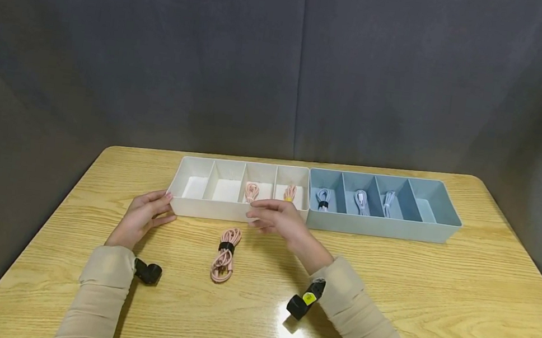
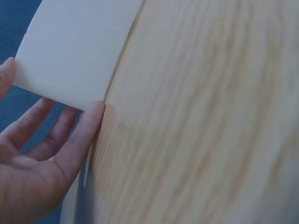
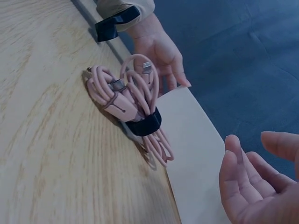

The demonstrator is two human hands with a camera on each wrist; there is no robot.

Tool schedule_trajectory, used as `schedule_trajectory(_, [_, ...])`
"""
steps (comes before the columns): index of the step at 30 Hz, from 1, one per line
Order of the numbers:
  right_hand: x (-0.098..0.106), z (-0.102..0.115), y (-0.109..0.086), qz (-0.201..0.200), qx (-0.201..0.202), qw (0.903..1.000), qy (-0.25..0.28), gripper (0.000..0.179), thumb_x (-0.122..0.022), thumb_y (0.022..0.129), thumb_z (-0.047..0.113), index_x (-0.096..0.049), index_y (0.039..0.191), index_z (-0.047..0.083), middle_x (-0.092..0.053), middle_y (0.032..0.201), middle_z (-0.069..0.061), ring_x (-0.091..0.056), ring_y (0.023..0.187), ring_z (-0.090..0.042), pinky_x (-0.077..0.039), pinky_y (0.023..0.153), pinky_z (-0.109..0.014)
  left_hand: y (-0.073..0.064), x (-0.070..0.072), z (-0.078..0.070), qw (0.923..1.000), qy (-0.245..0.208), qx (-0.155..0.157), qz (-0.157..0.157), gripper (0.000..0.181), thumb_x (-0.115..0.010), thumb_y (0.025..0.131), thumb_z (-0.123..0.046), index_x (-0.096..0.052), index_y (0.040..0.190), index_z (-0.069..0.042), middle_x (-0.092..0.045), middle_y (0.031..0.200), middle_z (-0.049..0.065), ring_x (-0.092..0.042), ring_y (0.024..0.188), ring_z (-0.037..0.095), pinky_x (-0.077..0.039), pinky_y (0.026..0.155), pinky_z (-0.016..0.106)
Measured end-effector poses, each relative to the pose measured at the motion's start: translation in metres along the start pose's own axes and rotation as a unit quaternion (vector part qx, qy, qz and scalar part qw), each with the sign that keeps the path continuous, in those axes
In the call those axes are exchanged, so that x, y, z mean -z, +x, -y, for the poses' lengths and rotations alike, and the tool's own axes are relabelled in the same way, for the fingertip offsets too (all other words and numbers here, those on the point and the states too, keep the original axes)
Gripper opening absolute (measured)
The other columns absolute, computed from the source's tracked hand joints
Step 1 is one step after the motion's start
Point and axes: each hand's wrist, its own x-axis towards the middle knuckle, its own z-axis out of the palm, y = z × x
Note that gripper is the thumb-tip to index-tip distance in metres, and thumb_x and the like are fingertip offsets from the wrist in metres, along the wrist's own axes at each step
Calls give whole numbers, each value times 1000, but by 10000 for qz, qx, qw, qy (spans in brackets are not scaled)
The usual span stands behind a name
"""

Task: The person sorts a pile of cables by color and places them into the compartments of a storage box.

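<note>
A white divided box [image 1: 210, 210] stands at the back of the table, with bundled pink cables [image 1: 251, 192] in its two right-hand compartments. My left hand [image 1: 140, 218] touches the box's left front corner, its fingers fairly straight along the end wall in the left wrist view. By the front wall of the box hovers my right hand [image 1: 282, 221], fingers loosely bent and holding nothing; the right wrist view shows a gap between thumb and fingers. On the table between both hands lies a pink cable bundle [image 3: 126, 105] wrapped with a black strap [image 3: 145, 123].
A blue-grey divided box [image 1: 380, 227] adjoins the white one on the right, with bundled pale cables [image 1: 360, 201] in three compartments. Dark curtain [image 1: 283, 69] hangs behind the wooden table [image 1: 437, 302]. Each wrist carries a small black camera [image 1: 149, 273].
</note>
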Motion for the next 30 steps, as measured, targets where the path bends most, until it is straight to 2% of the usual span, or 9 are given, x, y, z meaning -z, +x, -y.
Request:
schedule_trajectory(7, [-3,-6,1,299,166,9983,-482,37,-63,84,6,-55,117,-8,-64,102,-18,-63,86,-31,-52,81,-46,2,0,1,10000,-25,38,-36,68,-56,91,-31,-26,140,6,-48,110,6,-56,94,11,-47,92,32])
schedule_trajectory(10, [-4,-10,3,463,203,9965,-663,37,-63,85,6,-55,118,-8,-61,106,-22,-64,85,-31,-54,75,-43,2,0,1,10000,-21,25,-57,68,-56,91,-31,-27,139,6,-48,109,6,-56,93,11,-48,91,32])
schedule_trajectory(17, [-8,-16,5,800,345,9911,-1011,39,-65,79,-3,-55,117,-9,-57,112,-24,-64,75,-15,-55,69,-37,3,1,3,10000,-70,6,-56,69,-57,90,-31,-26,139,6,-49,108,4,-57,91,9,-48,90,31])
schedule_trajectory(21, [-9,-20,8,1051,539,9824,-1448,42,-65,73,-9,-56,114,-10,-58,112,-24,-62,69,-14,-57,65,-37,4,1,4,9999,-115,6,-39,69,-58,90,-31,-27,139,6,-49,107,4,-57,91,9,-48,90,31])
schedule_trajectory(26, [-11,-24,12,1318,821,9639,-2164,46,-66,68,-10,-58,113,-8,-57,115,-21,-60,63,-13,-57,59,-31,5,2,4,9999,-123,-4,-17,71,-59,89,-32,-26,140,6,-48,110,6,-57,92,9,-48,91,31])
schedule_trajectory(30, [-12,-28,17,1350,801,9571,-2436,49,-66,66,-10,-60,114,-4,-56,118,-17,-58,59,-11,-55,55,-29,4,2,4,10000,-79,14,-25,72,-58,89,-33,-25,140,5,-47,112,8,-57,93,9,-47,91,31])
